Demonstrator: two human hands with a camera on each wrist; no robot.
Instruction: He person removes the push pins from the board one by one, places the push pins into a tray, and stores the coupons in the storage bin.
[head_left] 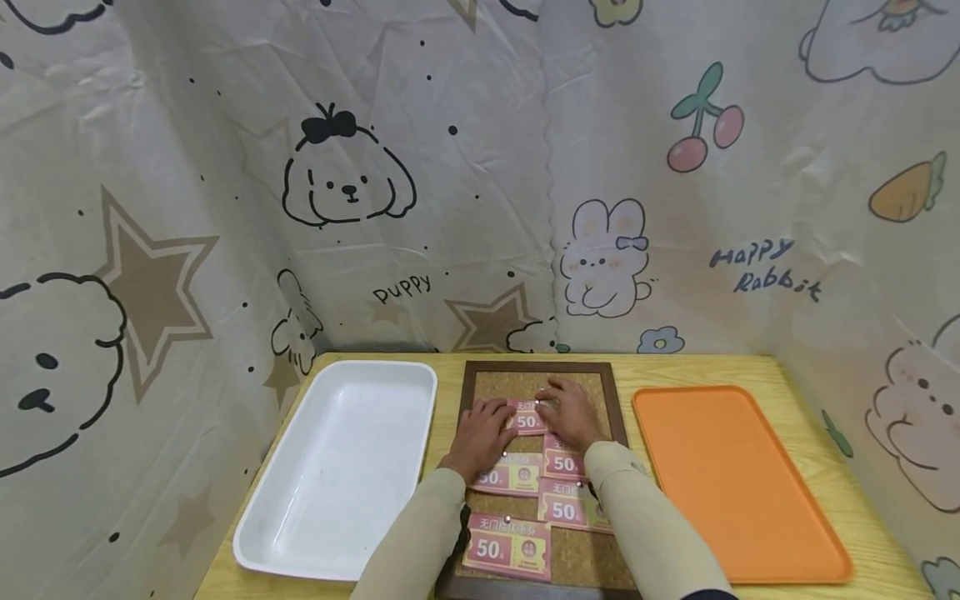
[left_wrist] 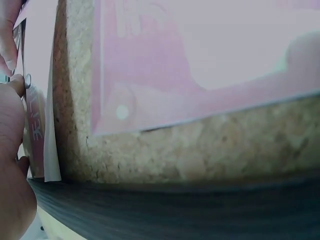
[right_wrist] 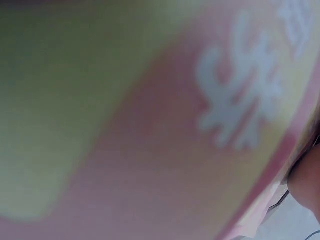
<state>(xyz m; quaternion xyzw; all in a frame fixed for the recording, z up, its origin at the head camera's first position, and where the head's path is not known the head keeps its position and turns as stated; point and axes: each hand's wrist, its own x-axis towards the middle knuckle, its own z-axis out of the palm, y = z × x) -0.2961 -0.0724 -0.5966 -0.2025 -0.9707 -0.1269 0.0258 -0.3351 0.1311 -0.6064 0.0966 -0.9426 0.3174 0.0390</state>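
Note:
Pink-and-yellow "50" coupons lie on a cork board [head_left: 517,502] with a brown frame. Over the left end of the topmost coupon [head_left: 527,422] rests my left hand [head_left: 482,435], its fingers extended onto the paper. My right hand [head_left: 576,417] is at the coupon's right side, fingers bent, with index finger and thumb on either side of a small pushpin [head_left: 537,402]. In the left wrist view the pushpin [left_wrist: 28,80] shows beside a fingertip. A blurred coupon [right_wrist: 160,145] fills most of the right wrist view.
Left of the board stands a white tray [head_left: 330,467]; on the right lies an orange tray [head_left: 738,483]. Several more coupons, such as the lowest one [head_left: 506,546], bear pins on the board. A printed curtain [head_left: 480,175] encloses the wooden table [head_left: 450,375].

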